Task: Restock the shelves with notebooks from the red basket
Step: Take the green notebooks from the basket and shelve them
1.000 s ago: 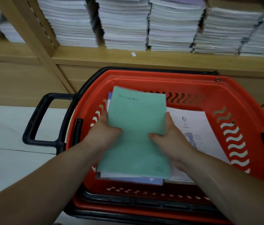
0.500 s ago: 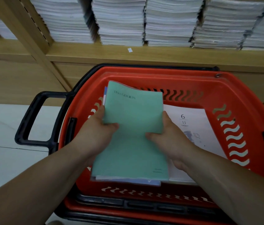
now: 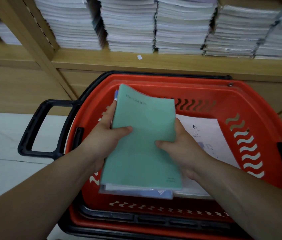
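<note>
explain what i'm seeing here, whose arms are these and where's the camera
There is no machine here: these are a person's two bare arms, seen from a camera worn on the head, looking forward and down. That is the only view. The left hand and right hand each grip one side of a small stack topped by a green notebook, thumbs on its cover. The stack is above a red basket with a black handle. A white notebook printed 6 and 11 lies in the basket. Behind, a wooden shelf carries piles of notebooks.
</note>
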